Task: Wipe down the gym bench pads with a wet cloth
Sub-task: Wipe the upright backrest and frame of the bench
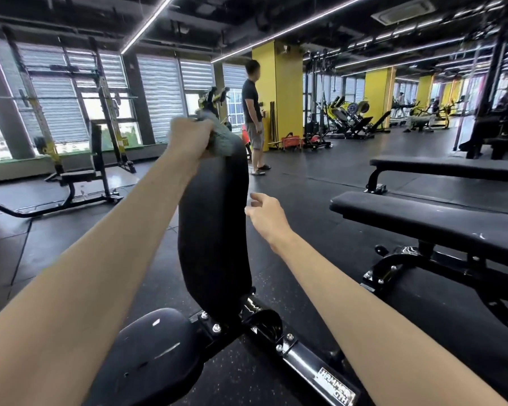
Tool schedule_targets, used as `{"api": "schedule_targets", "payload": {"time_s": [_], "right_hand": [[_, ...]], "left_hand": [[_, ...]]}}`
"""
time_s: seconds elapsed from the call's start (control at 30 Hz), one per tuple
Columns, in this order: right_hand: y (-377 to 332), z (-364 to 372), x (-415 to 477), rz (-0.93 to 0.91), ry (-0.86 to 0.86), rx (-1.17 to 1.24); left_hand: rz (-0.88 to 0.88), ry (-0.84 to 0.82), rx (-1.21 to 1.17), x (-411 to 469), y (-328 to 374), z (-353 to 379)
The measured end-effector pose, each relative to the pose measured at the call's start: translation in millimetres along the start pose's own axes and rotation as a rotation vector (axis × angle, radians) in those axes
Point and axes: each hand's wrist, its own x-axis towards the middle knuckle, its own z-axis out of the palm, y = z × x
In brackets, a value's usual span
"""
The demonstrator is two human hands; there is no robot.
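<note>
Black gym flooring (305, 186) is spreading around; my left hand (188, 136) is gripping the cloth (222, 142) atop the back pad (214, 230); my right hand (266, 215) is hovering open beside it; bunched cloth risks missing patches.

Two hands (188, 139) (266, 215), one cloth (221, 139) (grey)

A yellow pillar (276, 95) stands mid-room. Just left of it waits a person (252, 112) in a dark shirt. At its foot sits something red (291, 141), perhaps a basket. Well to its left, a rack (106, 112) faces the window blinds (159, 89).
</note>
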Motion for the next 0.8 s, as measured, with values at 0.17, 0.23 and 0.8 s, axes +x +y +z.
{"api": "schedule_targets", "payload": {"time_s": [0.17,0.23,0.8], "right_hand": [[-18.4,-3.5,8.2,-0.028,0.012,-0.021],[-20.4,-1.3,14.1,-0.035,0.016,-0.026],[-46.3,16.7,68.7,-0.200,0.370,0.077]], "left_hand": [[0.667,0.018,0.969,21.9,-28.8,-5.0],[0.787,-0.007,1.069,12.4,-50.9,9.0],[1.045,0.095,0.719,9.4,-83.5,-38.5]]}}
